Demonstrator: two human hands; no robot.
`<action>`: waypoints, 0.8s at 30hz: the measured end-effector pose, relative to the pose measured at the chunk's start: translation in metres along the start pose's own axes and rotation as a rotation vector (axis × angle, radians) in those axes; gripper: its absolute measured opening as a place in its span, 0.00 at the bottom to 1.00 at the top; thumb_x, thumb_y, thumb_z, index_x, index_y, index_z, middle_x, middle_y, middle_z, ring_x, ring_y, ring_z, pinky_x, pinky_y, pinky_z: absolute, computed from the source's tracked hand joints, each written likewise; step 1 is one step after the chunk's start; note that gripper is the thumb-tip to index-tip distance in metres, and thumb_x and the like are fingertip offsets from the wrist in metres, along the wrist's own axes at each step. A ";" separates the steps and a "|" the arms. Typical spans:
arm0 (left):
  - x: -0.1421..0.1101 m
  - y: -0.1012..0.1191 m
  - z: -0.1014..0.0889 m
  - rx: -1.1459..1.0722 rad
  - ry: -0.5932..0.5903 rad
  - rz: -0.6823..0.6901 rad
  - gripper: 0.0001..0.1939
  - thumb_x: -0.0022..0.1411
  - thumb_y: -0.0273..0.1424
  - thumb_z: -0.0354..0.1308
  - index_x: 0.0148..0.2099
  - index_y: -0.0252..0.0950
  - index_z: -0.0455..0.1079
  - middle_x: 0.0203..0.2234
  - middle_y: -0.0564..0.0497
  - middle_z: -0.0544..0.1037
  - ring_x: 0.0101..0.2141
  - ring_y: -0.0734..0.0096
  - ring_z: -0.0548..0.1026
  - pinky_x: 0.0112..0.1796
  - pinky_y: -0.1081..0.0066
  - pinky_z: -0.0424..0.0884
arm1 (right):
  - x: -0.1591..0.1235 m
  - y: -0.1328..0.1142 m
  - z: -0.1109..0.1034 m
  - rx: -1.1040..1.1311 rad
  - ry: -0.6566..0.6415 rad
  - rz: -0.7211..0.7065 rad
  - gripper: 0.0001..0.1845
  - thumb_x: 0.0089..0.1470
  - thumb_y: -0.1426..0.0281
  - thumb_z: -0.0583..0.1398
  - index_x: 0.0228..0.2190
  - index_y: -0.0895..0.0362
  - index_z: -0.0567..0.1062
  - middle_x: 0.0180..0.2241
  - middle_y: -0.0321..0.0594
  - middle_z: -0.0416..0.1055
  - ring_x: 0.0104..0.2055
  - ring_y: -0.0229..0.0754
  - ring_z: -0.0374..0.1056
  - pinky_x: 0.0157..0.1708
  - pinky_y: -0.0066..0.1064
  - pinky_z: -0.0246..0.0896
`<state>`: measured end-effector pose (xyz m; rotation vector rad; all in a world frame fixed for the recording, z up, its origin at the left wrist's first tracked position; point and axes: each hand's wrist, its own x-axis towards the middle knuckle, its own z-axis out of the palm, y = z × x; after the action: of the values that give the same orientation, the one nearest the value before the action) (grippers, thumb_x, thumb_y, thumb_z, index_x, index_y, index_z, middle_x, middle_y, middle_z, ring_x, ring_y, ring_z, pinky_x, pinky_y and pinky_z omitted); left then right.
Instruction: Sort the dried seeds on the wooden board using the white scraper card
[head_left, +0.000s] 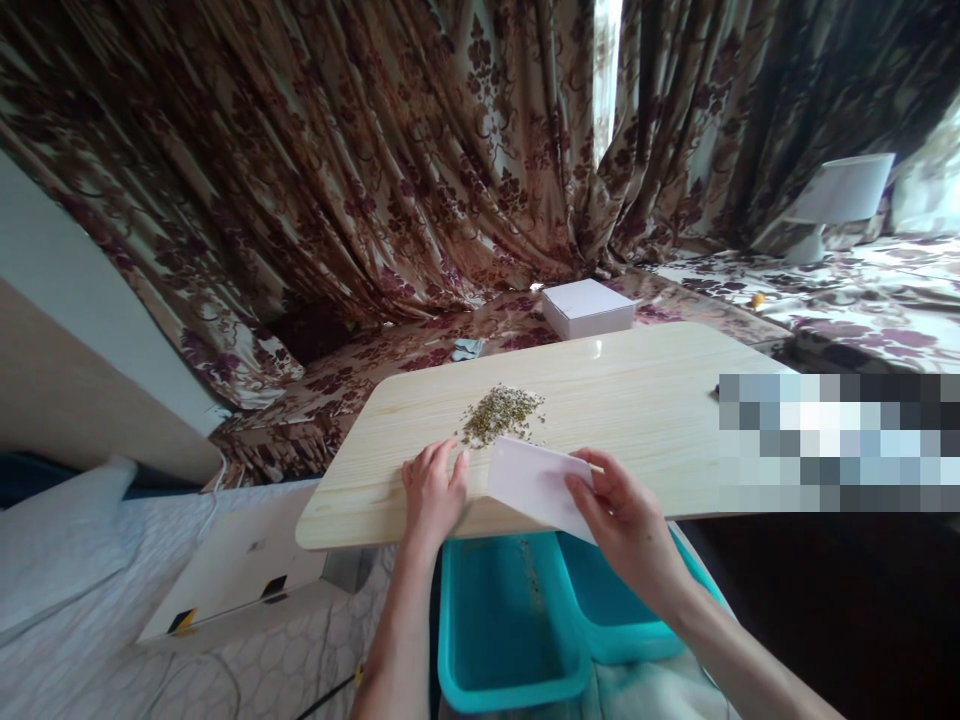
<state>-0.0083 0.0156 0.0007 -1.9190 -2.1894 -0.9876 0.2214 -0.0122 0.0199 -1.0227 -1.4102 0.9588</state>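
At center frame, a right hand (619,505) pinches a white card (541,484) angled toward loose seeds (501,413) (apparently for scraping), the left hand's (436,490) unclenched, empty fingers steadying the surface (637,400).

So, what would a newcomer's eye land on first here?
Probably the small heap of greenish bits on the pale table, just beyond the left hand. Next, the white card in the right hand, its edge close to the heap. Then the turquoise tubs below the table's near edge, and the flowered curtains behind.
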 end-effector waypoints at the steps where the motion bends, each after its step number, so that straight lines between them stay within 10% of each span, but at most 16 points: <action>1: 0.000 0.000 0.000 0.002 0.002 0.000 0.18 0.66 0.38 0.47 0.51 0.40 0.71 0.49 0.44 0.76 0.52 0.59 0.71 0.57 0.54 0.57 | 0.000 0.002 0.000 -0.019 0.008 -0.008 0.14 0.57 0.59 0.58 0.41 0.53 0.68 0.30 0.41 0.77 0.26 0.38 0.69 0.22 0.27 0.62; 24: 0.000 -0.002 0.000 0.041 -0.006 0.022 0.18 0.66 0.39 0.47 0.51 0.39 0.72 0.49 0.43 0.76 0.51 0.58 0.71 0.56 0.54 0.58 | 0.047 -0.020 -0.070 -0.067 0.206 -0.059 0.23 0.49 0.52 0.62 0.41 0.54 0.72 0.32 0.42 0.77 0.33 0.44 0.73 0.29 0.30 0.66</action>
<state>-0.0097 0.0156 -0.0003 -1.9267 -2.1695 -0.9273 0.2880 0.0275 0.0589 -1.0912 -1.3007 0.7445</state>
